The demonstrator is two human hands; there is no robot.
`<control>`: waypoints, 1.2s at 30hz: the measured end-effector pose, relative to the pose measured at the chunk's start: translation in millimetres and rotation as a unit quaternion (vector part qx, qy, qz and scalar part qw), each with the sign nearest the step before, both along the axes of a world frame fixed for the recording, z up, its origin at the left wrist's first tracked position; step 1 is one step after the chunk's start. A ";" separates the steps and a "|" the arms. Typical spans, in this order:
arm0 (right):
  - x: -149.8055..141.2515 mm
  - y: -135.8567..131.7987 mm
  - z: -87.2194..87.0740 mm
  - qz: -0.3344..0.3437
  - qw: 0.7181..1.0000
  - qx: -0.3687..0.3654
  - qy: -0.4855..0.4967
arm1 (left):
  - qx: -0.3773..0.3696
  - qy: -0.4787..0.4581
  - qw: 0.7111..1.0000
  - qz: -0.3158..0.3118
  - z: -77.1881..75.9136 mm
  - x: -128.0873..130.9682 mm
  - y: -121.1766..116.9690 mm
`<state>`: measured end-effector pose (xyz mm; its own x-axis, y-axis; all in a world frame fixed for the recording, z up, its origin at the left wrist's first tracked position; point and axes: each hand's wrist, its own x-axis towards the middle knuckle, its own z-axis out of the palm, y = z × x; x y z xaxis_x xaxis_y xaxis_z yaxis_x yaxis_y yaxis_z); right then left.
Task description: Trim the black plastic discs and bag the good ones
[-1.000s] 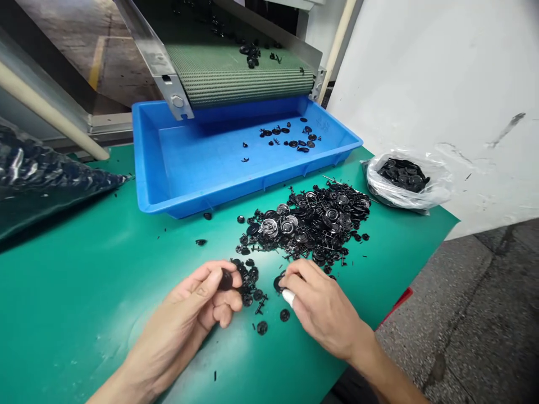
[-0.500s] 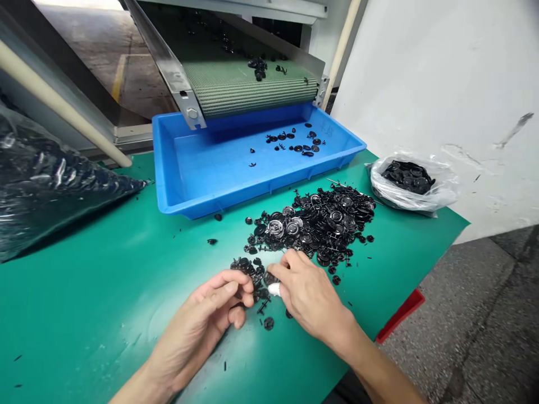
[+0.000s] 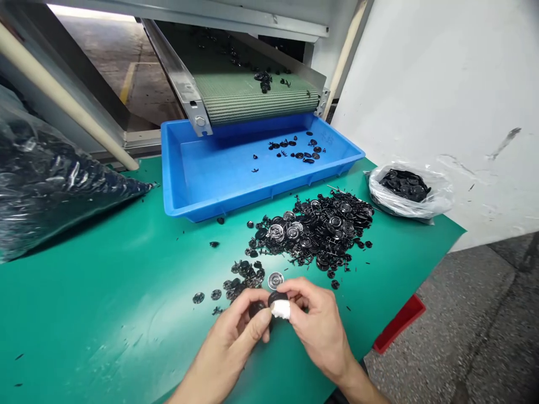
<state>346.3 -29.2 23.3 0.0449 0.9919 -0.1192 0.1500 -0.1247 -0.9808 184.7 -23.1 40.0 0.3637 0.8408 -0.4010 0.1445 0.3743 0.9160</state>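
My right hand [image 3: 320,325] pinches a round black plastic disc [image 3: 277,298] between its fingers and a thumb wrapped in white. Close against it, my left hand [image 3: 229,348] is closed around another round black plastic part [image 3: 256,308], partly covered by the fingers. Just beyond the fingertips lies a loose grooved disc [image 3: 275,280]. Small black plastic parts [image 3: 244,275] form a little heap ahead of my left hand. Farther off spreads a larger pile of mixed black discs and thin pieces [image 3: 324,227].
A blue tray [image 3: 227,205] with scattered black parts stands under the end of a green conveyor belt [image 3: 261,104]. A clear bag of black pieces [image 3: 404,210] sits at right, a large filled bag [image 3: 63,185] at left. Below the green table's [image 3: 105,297] right edge shows a red bin [image 3: 400,325].
My hands have come together nearer to me. The left has closed on a round part, and the right now holds up a disc. Several small parts now lie farther left on the table.
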 end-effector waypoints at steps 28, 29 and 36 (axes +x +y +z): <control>13.9 1.1 15.2 0.150 0.957 0.055 -0.244 | -0.061 0.002 0.997 -0.051 -4.0 1.0 -3.2; 16.3 5.7 14.2 0.143 0.947 0.066 -0.282 | -0.072 -0.013 0.996 -0.044 -4.9 1.1 -1.9; 13.4 33.4 11.8 0.167 0.891 0.082 -0.415 | -0.163 -0.184 0.969 0.021 -11.3 -2.4 4.1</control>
